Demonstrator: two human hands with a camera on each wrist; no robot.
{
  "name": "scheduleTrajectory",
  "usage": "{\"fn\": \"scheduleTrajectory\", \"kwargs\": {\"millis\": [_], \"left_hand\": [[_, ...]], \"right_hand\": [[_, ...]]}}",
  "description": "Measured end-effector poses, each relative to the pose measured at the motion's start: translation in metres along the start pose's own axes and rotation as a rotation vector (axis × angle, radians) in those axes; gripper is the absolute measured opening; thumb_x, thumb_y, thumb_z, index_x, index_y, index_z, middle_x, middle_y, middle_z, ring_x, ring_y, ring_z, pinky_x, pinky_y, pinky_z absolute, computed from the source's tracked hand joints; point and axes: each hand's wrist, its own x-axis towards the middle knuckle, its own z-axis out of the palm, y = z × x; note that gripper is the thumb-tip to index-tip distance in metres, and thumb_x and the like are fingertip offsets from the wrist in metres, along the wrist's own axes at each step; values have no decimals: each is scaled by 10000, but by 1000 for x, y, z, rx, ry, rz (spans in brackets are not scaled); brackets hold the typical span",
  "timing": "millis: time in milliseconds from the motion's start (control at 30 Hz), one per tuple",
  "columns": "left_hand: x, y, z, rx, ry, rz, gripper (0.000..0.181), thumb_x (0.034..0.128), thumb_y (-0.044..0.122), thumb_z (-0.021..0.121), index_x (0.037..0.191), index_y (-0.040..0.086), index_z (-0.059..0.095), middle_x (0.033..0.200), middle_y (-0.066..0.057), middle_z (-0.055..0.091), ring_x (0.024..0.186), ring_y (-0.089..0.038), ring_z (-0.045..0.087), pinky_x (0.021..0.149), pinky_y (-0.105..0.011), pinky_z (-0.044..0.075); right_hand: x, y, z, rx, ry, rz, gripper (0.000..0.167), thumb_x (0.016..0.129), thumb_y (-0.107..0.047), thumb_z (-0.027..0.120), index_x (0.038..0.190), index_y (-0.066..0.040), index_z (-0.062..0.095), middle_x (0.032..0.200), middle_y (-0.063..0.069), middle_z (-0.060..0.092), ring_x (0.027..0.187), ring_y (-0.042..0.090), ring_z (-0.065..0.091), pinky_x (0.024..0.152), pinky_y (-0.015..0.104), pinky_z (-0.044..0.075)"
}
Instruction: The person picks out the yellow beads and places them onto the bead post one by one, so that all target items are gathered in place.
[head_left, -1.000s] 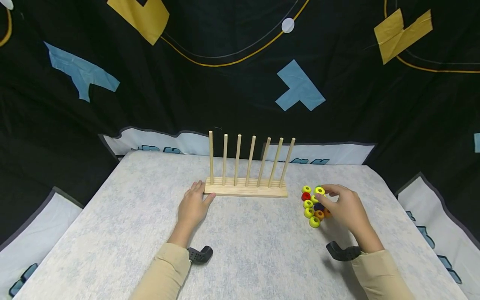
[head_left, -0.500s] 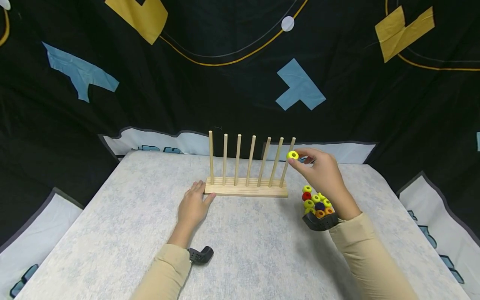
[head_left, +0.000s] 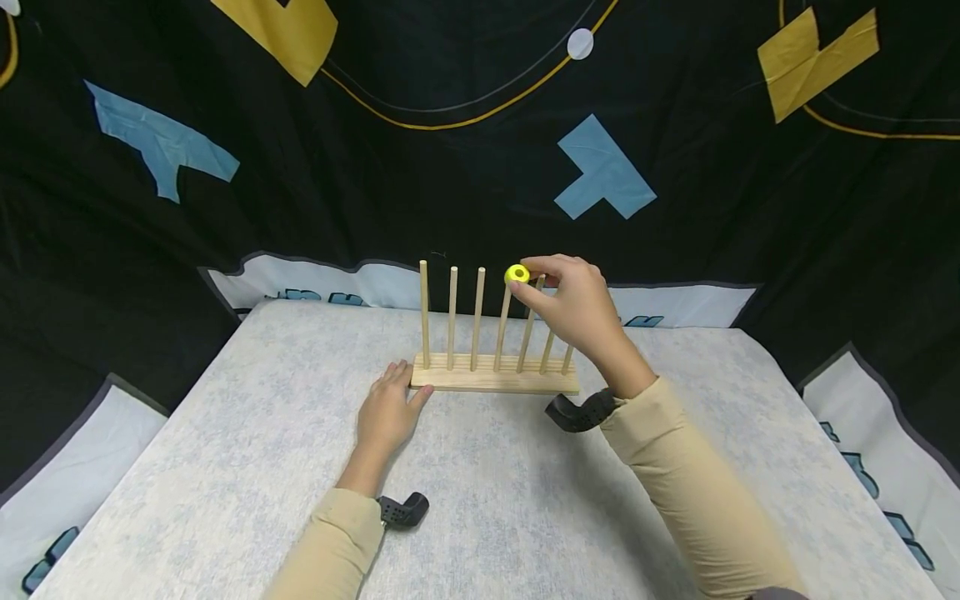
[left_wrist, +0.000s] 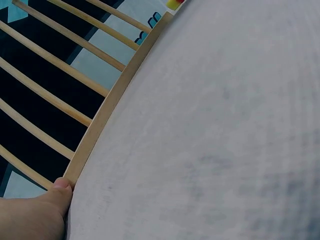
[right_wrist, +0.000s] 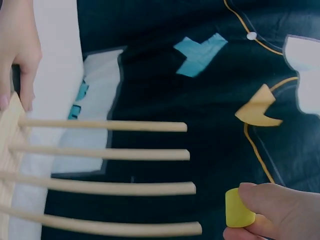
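Observation:
A wooden stand (head_left: 491,380) with a row of several upright pegs sits on the table. My left hand (head_left: 386,417) holds its left end, thumb along the front edge and fingers at the end and behind. My right hand (head_left: 577,300) pinches a yellow bead (head_left: 510,273) between thumb and fingers, up at the height of the peg tops. In the head view the bead overlaps the top of the middle peg. The right wrist view shows the yellow bead (right_wrist: 238,209) apart from the nearest peg tips. The right hand and arm cover parts of the right-hand pegs.
Loose beads (left_wrist: 175,4) in red and yellow just show past the stand's far end in the left wrist view. The right forearm hides them in the head view. A black curtain (head_left: 480,192) hangs behind the pale table (head_left: 480,517).
My right hand has picked a yellow bead from the pile on the right, lifted it and carried it left to the middle of the stand. The left hand has stayed put.

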Motion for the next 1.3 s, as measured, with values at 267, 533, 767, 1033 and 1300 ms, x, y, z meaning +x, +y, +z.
{"fn": "scheduleTrajectory", "kwargs": {"millis": [267,533,767,1033,1300], "left_hand": [[0,1,-2,1,-15,-10,656,993,453,563,1465,9,456,1555,-183,405,1487,-335,322,1220,-519,272],[0,1,-1,1,-4,-6,639,994,438,570,1459,12,467,1545,-188,419,1482,-342,331,1219,-520,276],[1,2,-2,14,-1,-5,627,999,431,565,1455,11,472,1540,-186,428,1478,-346,337,1213,-525,288],[1,5,0,18,2,-4,616,1000,424,565,1452,14,478,1539,-179,433,1473,-342,349,1219,-512,281],[-1,3,0,20,23,-2,612,992,404,588,1435,-6,492,1521,-187,455,1459,-352,371,1206,-521,302]], "right_hand": [[21,-20,25,-26,-49,-30,400,928,-393,698,1253,-161,695,1245,15,694,1059,210,579,864,365,497],[41,-43,49,2,-79,-34,433,935,-410,684,1297,-174,668,1222,-3,692,1078,194,557,862,334,506],[52,-52,63,16,-69,-33,438,930,-410,690,1299,-176,663,1228,-21,700,1089,187,564,872,314,504],[56,-60,68,-39,-35,-46,395,922,-416,700,1248,-194,691,1136,-54,729,1058,173,525,931,350,409],[61,-66,71,-85,-103,-18,362,921,-426,698,1221,-223,703,1103,-84,724,1050,157,516,949,341,414]]}}
